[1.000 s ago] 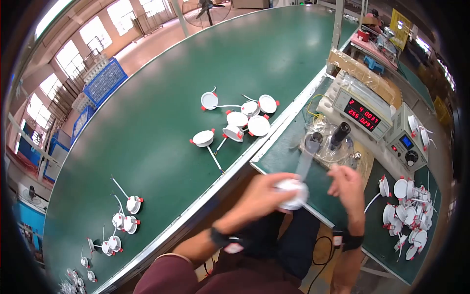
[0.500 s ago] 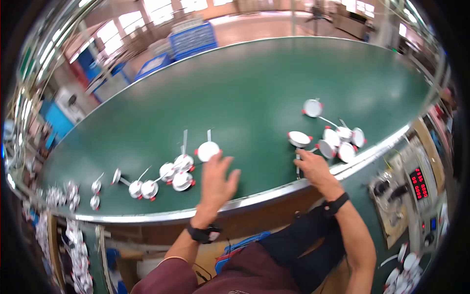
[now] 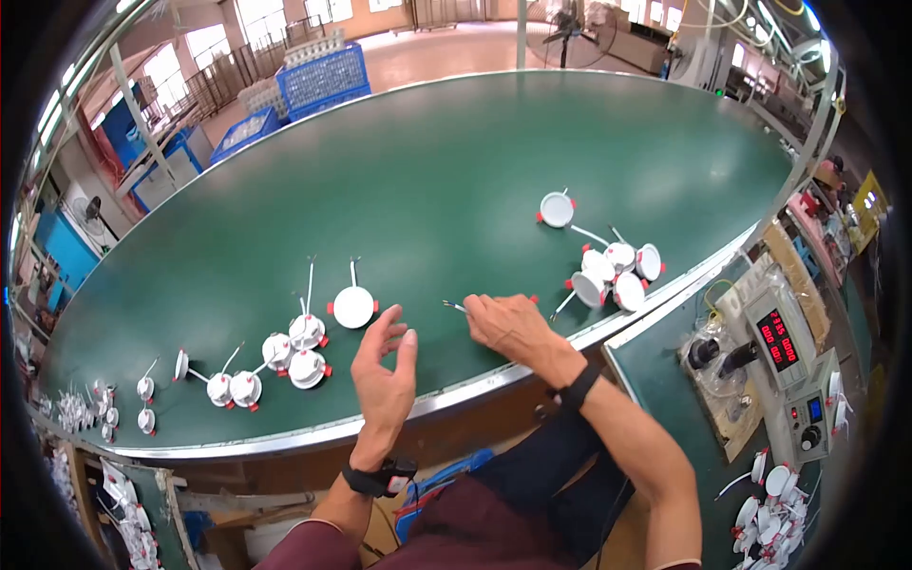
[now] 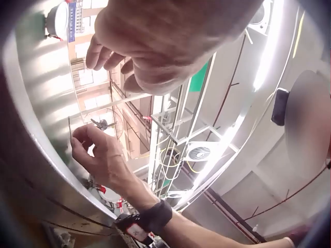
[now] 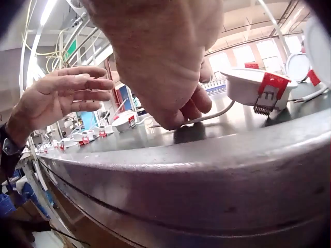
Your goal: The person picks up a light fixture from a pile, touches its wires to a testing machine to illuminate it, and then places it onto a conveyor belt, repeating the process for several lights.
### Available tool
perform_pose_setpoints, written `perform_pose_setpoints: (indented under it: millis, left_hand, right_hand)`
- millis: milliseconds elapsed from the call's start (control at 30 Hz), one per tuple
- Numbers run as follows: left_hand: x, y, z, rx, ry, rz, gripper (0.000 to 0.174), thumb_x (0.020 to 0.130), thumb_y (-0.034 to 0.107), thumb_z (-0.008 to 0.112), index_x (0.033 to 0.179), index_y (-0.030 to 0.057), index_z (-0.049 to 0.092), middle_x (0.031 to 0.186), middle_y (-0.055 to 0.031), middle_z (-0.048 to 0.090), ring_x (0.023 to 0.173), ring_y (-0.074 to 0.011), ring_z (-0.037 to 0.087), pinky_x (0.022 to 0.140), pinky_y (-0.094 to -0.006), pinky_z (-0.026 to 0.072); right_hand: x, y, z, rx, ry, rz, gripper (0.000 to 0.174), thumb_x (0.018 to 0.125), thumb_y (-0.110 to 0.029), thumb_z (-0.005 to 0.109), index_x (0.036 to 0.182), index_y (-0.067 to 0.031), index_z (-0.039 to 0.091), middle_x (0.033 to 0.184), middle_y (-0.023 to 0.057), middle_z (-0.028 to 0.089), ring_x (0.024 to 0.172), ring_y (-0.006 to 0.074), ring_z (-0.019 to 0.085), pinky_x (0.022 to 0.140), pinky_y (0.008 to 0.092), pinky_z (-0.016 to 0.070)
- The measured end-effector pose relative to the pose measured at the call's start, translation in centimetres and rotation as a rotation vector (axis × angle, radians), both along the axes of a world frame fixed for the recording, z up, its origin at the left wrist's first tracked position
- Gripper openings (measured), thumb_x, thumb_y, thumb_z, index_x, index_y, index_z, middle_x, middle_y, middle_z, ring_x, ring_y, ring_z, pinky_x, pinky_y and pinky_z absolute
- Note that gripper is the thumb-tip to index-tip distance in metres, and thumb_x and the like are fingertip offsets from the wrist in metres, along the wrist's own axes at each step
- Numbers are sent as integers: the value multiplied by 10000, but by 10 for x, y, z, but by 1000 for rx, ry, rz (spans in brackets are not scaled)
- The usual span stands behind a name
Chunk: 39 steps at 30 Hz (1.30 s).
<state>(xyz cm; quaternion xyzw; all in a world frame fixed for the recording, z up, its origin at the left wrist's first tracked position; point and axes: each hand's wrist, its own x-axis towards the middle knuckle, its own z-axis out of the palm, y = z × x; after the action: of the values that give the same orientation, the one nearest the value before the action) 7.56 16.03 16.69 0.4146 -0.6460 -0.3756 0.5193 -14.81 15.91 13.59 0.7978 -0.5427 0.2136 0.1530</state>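
My right hand (image 3: 518, 332) pinches the white cable (image 5: 223, 112) of a round white lamp (image 5: 253, 82) with red clips; in the head view the hand hides most of this lamp, and the cable's stripped tip (image 3: 454, 306) pokes out left of the fingers. My left hand (image 3: 385, 380) is held over the table's near edge with fingers apart and nothing in it. Just up and left of it lies a single lamp (image 3: 353, 308), face up, its cable pointing away. In the left wrist view the right hand (image 4: 103, 157) has thumb and fingertips together.
Several lamps (image 3: 306, 369) lie in groups leftward along the green table (image 3: 427, 171). Another group (image 3: 622, 256) lies right of my right hand. On the side bench stand a red-digit meter (image 3: 779, 339), a black-knobbed box (image 3: 810, 418) and a lamp pile (image 3: 774, 513).
The view has swung left from the side bench. The lamp my left hand held a second ago is out of it. My right hand has come over the green table and taken a cable.
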Motion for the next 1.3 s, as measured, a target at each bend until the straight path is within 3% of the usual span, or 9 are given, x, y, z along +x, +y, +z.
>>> perform_pose_setpoints:
  millis: [133, 300, 500, 800, 900, 933, 1000, 1233, 1300]
  left_hand:
    - [-17, 7, 38, 172, 236, -311, 330, 990, 104, 641, 1292, -28, 616, 1099, -90, 683, 890, -130, 651, 814, -261, 533]
    - [-68, 46, 78, 348, 355, -819, 170, 1003, 120, 644, 1008, -34, 714, 859, -64, 698, 707, -118, 650, 652, -258, 544]
    - [-128, 108, 73, 408, 278, -966, 157, 992, 109, 662, 986, -43, 702, 823, -57, 700, 693, -102, 656, 624, -224, 530]
    - [-187, 195, 6, 299, 84, -1214, 170, 995, 121, 649, 1009, -42, 695, 868, -32, 703, 756, -72, 648, 670, -222, 518]
    - [-211, 210, -2, 698, 43, -1510, 398, 1024, 155, 599, 1381, -2, 522, 1102, -71, 679, 934, -103, 649, 754, -228, 523]
    - [-216, 203, -21, 1110, -13, -1715, 490, 1021, 150, 600, 1464, 20, 435, 1191, -106, 659, 1043, -163, 660, 849, -304, 575]
    - [-214, 230, -23, 1423, 87, -1829, 555, 1003, 126, 622, 1498, 39, 386, 1257, -125, 632, 1125, -233, 660, 930, -410, 596]
    - [-261, 247, -32, 1528, -40, -1872, 565, 940, 10, 651, 1459, 26, 428, 1261, -182, 636, 1099, -366, 684, 914, -438, 616]
    - [-285, 249, -28, 1564, -10, -1888, 523, 934, 1, 654, 1423, 23, 470, 1243, -161, 649, 1096, -335, 689, 928, -416, 610]
  right_hand:
    - [13, 70, 72, 99, -785, 89, 155, 911, -23, 647, 1042, -37, 566, 697, 129, 610, 566, 247, 626, 516, 352, 464]
    - [6, 177, 97, 276, -1126, -23, 138, 980, -89, 617, 1094, -14, 599, 705, 71, 635, 587, 129, 596, 569, 292, 484]
    - [-8, 264, 106, 120, -1143, -310, 120, 996, -106, 619, 1048, 2, 620, 717, 60, 671, 646, 108, 661, 579, 264, 505]
    - [-29, 348, 66, -246, -1595, -594, 139, 1006, -113, 615, 978, 23, 611, 718, 30, 664, 578, 26, 560, 480, 206, 435]
    - [-46, 370, 69, -338, -1705, -687, 171, 1012, -156, 611, 977, 10, 615, 717, 31, 665, 539, 19, 516, 469, 195, 408]
    - [-52, 374, 67, -370, -1734, -704, 180, 1012, -169, 614, 975, 7, 618, 714, 31, 664, 523, 17, 497, 463, 193, 394]
    - [-64, 381, 59, -409, -1772, -739, 204, 1001, -192, 636, 954, 6, 620, 704, 38, 658, 504, 17, 473, 454, 192, 369]
    - [-121, 400, 31, -324, -1638, -1051, 223, 957, -204, 663, 876, 1, 635, 659, 37, 648, 507, 37, 521, 454, 197, 380]
    - [-151, 406, 16, -307, -1509, -1105, 201, 937, -154, 647, 836, 19, 627, 645, 46, 644, 510, 56, 531, 459, 226, 404]
